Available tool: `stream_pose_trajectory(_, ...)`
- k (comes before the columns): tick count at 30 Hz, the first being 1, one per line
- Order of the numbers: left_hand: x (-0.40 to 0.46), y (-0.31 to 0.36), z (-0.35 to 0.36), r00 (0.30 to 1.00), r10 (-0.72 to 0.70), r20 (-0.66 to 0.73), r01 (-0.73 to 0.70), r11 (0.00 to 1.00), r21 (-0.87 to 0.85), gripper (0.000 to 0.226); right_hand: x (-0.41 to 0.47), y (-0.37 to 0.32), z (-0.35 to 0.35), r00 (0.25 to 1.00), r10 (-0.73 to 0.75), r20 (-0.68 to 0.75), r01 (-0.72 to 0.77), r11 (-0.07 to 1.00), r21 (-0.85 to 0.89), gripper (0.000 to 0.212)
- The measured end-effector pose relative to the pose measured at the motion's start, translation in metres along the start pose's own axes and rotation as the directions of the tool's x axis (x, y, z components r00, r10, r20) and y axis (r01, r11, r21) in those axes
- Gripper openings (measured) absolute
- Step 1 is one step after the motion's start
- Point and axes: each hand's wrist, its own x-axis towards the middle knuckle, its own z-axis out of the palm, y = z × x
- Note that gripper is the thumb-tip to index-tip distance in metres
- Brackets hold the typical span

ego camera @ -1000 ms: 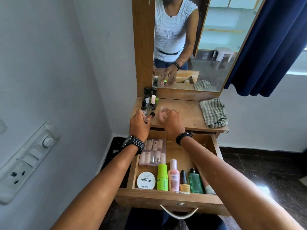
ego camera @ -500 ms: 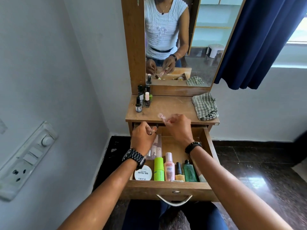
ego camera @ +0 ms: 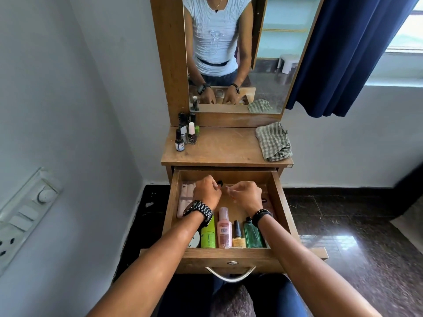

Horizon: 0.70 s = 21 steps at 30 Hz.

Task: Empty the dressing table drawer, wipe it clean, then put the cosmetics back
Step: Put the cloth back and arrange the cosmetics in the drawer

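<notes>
Both hands are down inside the open drawer (ego camera: pixel 278 197), near its back half. The left hand (ego camera: pixel 207 193) is curled round a small dark-capped item (ego camera: pixel 220 183), with just the black tip poking out past the knuckles, so I can't tell exactly what it is. The right hand (ego camera: pixel 246 195) has its fingers curled in too and seems to pinch something small and clear, but it's too blurry to say what. The two hands sit just beside each other, knuckles almost meeting in the middle of the drawer.

Under and left of the left hand there's a clear case of pinkish tubes (ego camera: pixel 185 197) lying flat along the drawer's left wall. Nearer the front, between the two forearms, stands a row: a green tube (ego camera: pixel 208 235), a pink bottle (ego camera: pixel 223 228), a small nail polish with a black cap (ego camera: pixel 238 235) and a green glass bottle (ego camera: pixel 251 233). A white round tin (ego camera: pixel 194 240) peeks out from under the left forearm at the front left corner. So most of the cosmetics are in the drawer, on the person's side of the hands.

Up on the dressing table top (ego camera: pixel 224 147), well behind the hands, a cluster of little nail polish bottles (ego camera: pixel 186 131) stands in the back left corner, and a checked cloth (ego camera: pixel 273 141) lies crumpled on the right edge. The mirror (ego camera: pixel 263 65) above reflects both hands and the person's torso.
</notes>
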Motion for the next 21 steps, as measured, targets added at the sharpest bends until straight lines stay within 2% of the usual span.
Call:
stream_pose_trajectory(6,-0.001,0.008,0.023,0.994,0.049,0.102,-0.054,0.997,0.05,0.017,0.003,0.011,-0.012,0.988,-0.072,-0.138,0.033,0.963,-0.269,0.009)
stream_pose_trajectory(9,0.0,0.013,0.037,0.99,0.059,0.128,-0.068,0.996,0.061,0.007,0.004,0.014,-0.021,0.985,-0.122,-0.121,0.072,0.933,-0.353,0.01)
stream_pose_trajectory(15,0.004,0.02,0.057,0.984,0.06,0.167,-0.073,0.994,0.076,0.011,0.009,0.021,-0.027,0.992,-0.103,-0.069,0.072,0.932,-0.355,0.011)
stream_pose_trajectory(21,0.009,0.019,0.068,0.978,0.028,0.205,-0.046,0.995,0.084,0.011,0.013,0.026,-0.024,0.992,-0.099,-0.082,0.068,0.945,-0.319,0.011)
